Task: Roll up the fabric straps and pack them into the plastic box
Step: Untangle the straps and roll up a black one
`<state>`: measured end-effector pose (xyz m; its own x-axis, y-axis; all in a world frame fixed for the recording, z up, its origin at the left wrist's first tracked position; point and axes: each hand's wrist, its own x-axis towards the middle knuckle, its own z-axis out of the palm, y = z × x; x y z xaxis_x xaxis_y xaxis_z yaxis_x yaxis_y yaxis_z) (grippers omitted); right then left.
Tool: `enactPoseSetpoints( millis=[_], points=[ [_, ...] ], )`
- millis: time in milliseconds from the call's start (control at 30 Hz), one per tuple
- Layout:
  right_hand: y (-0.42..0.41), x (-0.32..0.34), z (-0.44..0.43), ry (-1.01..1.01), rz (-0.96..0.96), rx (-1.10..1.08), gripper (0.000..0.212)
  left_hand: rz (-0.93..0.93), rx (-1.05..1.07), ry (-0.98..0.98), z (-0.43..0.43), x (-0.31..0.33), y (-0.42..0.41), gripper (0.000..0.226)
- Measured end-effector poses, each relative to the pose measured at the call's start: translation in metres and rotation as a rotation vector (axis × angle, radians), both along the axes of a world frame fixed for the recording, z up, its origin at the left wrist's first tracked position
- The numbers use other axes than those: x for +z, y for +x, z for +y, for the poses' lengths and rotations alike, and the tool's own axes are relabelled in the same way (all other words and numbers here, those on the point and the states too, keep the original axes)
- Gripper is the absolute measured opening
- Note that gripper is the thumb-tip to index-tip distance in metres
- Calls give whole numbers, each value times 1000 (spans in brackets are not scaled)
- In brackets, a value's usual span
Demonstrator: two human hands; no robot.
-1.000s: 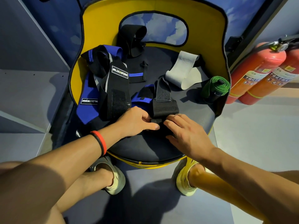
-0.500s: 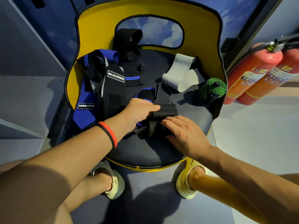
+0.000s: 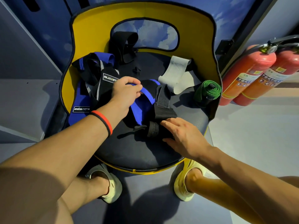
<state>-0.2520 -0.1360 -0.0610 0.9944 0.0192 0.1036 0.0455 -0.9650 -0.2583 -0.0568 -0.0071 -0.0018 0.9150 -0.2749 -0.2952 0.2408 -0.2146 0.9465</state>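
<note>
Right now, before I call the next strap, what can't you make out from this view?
Plastic box: nowhere in the head view.
Black roll: its right end hidden under the right hand.
Blue strap: its pinched end hidden by the left hand.
White label: lettering partly covered by the left hand.
Fire extinguishers: cut off by the right edge.

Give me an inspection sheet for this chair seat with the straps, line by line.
Surface: black chair seat, yellow backrest behind it.
Job's things: blue strap held; black strap partly rolled; green strap rolled; grey strap loose; strap pile at left; plastic box not seen.
Clutter: nothing seen.
Hands: left hand pinches the blue strap; right hand, fingers straight, touches the black strap.
Cables: nothing seen.
Surroundings: two fire extinguishers at right; grey floor.
</note>
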Motion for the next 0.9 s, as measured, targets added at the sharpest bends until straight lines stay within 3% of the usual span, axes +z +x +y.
enactPoseSetpoints(
  millis=[400, 533, 633, 733, 800, 900],
  points=[
    [4, 1, -9, 183, 15, -42, 59, 150, 213, -187, 5, 15, 35, 17],
    [6, 2, -9, 579, 113, -309, 56, 96, 195, -150, 7, 13, 40, 19],
    [7, -2, -13, 751, 169, -462, 44, -231, -164, 211, 10, 2, 34, 25],
    [11, -7, -15, 878, 188, -511, 27, -713, -840, 632, 28, 0, 17, 52],
    [13, -6, -16, 955, 181, -546, 25, -927, -1146, 805, 38, -5, 8, 59],
    [15, -3, -15, 981, 198, -540, 23, -1016, -1051, 836, 38, -19, 0, 48]
  ],
)
